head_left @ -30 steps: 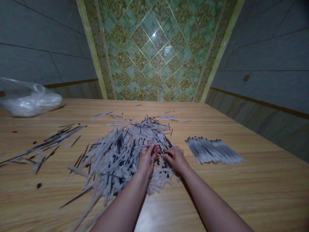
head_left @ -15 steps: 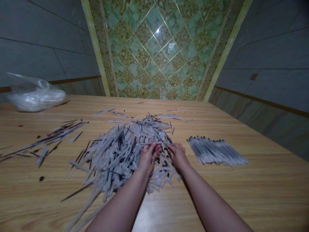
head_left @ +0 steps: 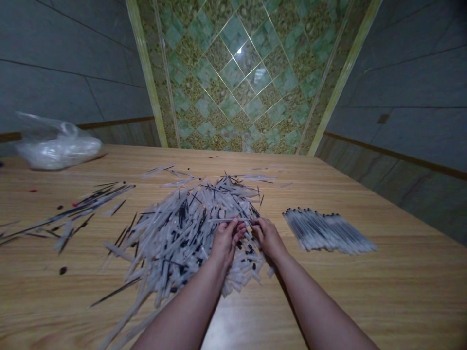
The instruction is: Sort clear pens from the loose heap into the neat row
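Note:
Between the thumb and fingers of my left hand [head_left: 224,239] is a thin translucent tube [head_left: 219,220], held nearly level above the heap. My right hand [head_left: 268,236] is closed in a pinch at the tube's right end; what its fingertips grip is too small to make out. Beneath both hands spreads a large loose heap [head_left: 164,238] of similar whitish tubes mixed with thin black sticks. Small black caps [head_left: 250,248] lie among short clear pieces under my hands. To the right, a neat row of tubes [head_left: 328,231] with dark cores and black ends lies side by side.
A clear plastic bag [head_left: 60,148] with whitish contents rests at the table's back left. Long black sticks [head_left: 83,201], loose caps and small red bits are scattered on the left. Tiled walls [head_left: 233,78] stand behind the wooden table [head_left: 408,287] and along both sides.
The tube has levelled slightly, and my right fingertips have closed in on its right end. The view has shifted a little; the heap and the row look unchanged.

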`<action>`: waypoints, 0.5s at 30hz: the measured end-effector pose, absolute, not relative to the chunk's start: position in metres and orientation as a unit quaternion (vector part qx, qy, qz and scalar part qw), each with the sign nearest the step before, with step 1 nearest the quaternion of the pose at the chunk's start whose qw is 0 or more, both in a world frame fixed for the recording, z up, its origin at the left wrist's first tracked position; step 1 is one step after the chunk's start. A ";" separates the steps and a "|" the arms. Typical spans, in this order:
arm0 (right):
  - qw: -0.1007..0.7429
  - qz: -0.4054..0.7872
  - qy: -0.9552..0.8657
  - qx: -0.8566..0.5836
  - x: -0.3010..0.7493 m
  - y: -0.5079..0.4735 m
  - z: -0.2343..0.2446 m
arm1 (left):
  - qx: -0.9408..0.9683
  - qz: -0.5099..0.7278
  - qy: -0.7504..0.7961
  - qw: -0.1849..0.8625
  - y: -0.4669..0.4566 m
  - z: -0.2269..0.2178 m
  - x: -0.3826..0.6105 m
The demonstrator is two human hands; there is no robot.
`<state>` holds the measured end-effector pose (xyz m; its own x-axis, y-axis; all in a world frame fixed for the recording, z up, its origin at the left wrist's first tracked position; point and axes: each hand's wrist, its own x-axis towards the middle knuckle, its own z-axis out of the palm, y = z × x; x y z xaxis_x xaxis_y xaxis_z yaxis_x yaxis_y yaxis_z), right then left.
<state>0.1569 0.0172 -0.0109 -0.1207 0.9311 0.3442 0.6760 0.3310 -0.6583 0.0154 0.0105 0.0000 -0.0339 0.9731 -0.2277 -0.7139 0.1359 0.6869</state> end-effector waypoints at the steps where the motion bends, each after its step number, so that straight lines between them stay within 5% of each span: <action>1: 0.405 0.219 -0.709 -0.535 0.158 0.017 -0.009 | 0.185 0.630 0.347 0.670 0.010 0.000 0.015; 5: 0.476 0.354 -0.644 -0.483 0.161 0.015 -0.002 | 0.174 0.629 0.358 0.668 0.010 0.003 0.017; 15: 0.501 0.374 -0.604 -0.494 0.168 0.021 -0.005 | 0.174 0.604 0.362 0.689 0.007 0.004 0.019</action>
